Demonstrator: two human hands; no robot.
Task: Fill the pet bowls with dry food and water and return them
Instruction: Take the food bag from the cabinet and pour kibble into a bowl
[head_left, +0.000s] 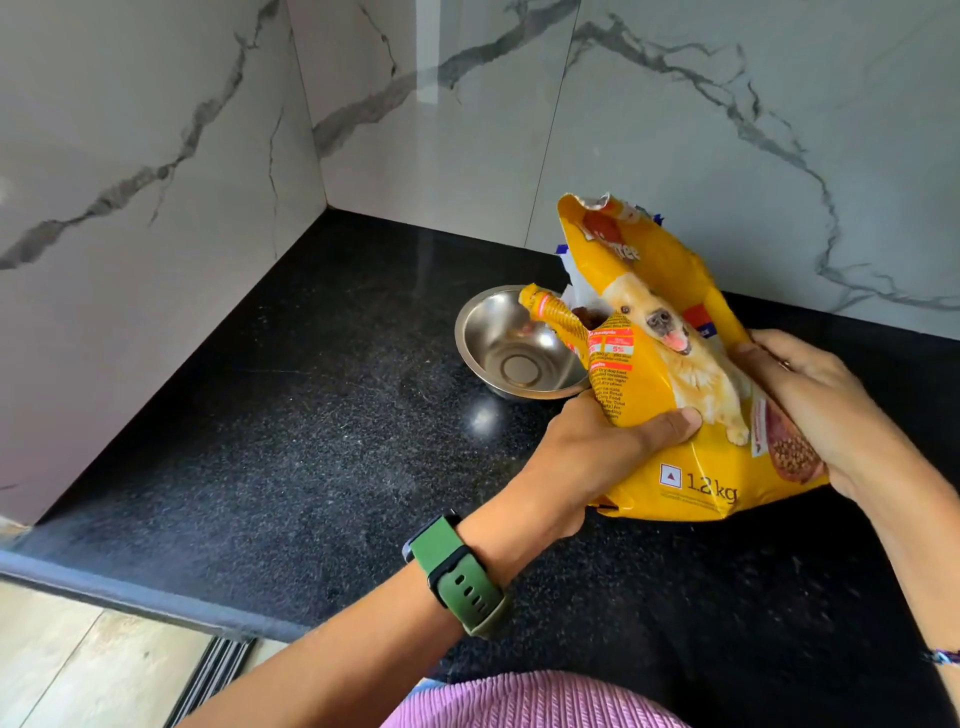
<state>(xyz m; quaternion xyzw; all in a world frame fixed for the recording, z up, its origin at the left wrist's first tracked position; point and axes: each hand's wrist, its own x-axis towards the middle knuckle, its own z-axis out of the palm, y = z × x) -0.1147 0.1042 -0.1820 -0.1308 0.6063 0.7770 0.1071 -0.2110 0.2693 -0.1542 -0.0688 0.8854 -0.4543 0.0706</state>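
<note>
A yellow bag of dry dog food (670, 332) with a dog pictured on it stands on the black countertop (291, 415), its torn top open. My left hand (587, 457) grips its lower left side, thumb pressed on the front. My right hand (826, 405) holds its right side. An empty steel bowl (511, 345) sits just behind and left of the bag; the bag's folded corner hangs over its rim. No kibble is in the bowl.
Marble-patterned walls (156, 156) enclose the counter at the back and left, forming a corner. The counter's front edge (130, 597) runs at lower left, with tiled floor (62, 670) below. A green watch is on my left wrist.
</note>
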